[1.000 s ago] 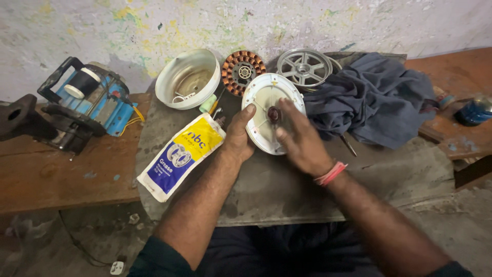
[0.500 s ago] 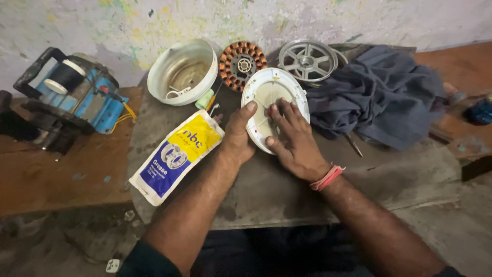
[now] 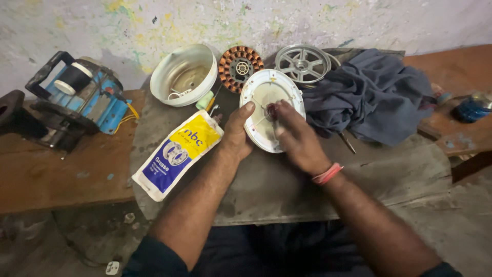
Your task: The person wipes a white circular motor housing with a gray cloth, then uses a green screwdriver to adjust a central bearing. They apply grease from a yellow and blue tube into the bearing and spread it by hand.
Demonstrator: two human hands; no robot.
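The white round motor cover [image 3: 270, 109] lies tilted on the grey tabletop [image 3: 287, 179], just beside the copper-wound stator [image 3: 240, 66]. The left hand [image 3: 237, 134] clasps its rim, its grip closed on the edge. The right hand [image 3: 297, 137] presses fingertips into the cover's centre, holding nothing. The cover looks rigid, light metal, likely greasy; the rim seems the safest hold.

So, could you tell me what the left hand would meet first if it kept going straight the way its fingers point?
The left hand grips the edge of the white round cover, pointing up and away. Past the cover, the copper-wound stator probably comes first, though depth is hard to judge.
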